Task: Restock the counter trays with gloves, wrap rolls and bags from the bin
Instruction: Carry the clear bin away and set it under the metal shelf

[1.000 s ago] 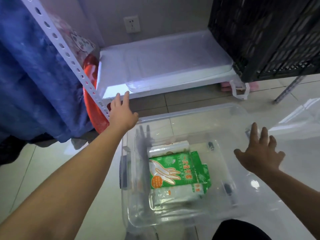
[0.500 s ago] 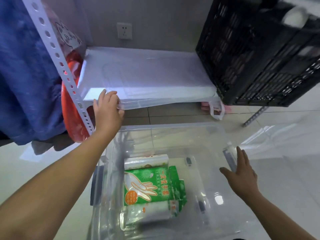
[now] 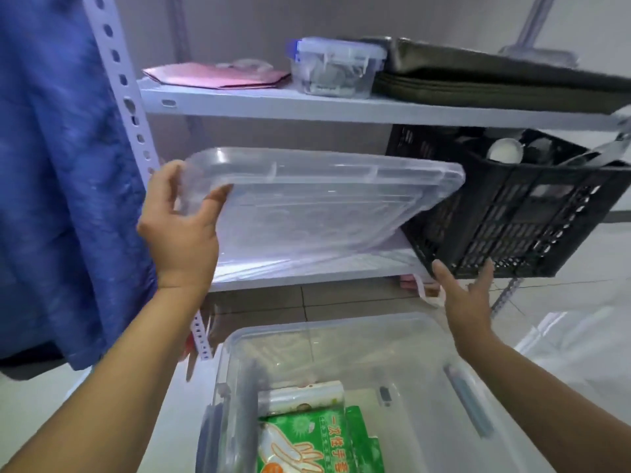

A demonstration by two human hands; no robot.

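Lid lifted up off the shelf, bin open below

The left hand (image 3: 181,230) grips the corner of the clear lid (image 3: 317,199), thumb under and fingers on top, so it tips up with its far side resting by the black crate (image 3: 512,206). The right hand (image 3: 467,295) is open with fingers spread, maybe ready to catch the other side. Below, the bin (image 3: 426,339) sits open on the floor, with the wrap roll (image 3: 300,397) and green glove pack (image 3: 317,442) inside.

single head cam, worn up top, pointing forward and a bit down over both arms, wide-angle, close in on the bin (image 3: 341,343) on the floor, rack (image 3: 307,110) right behind it
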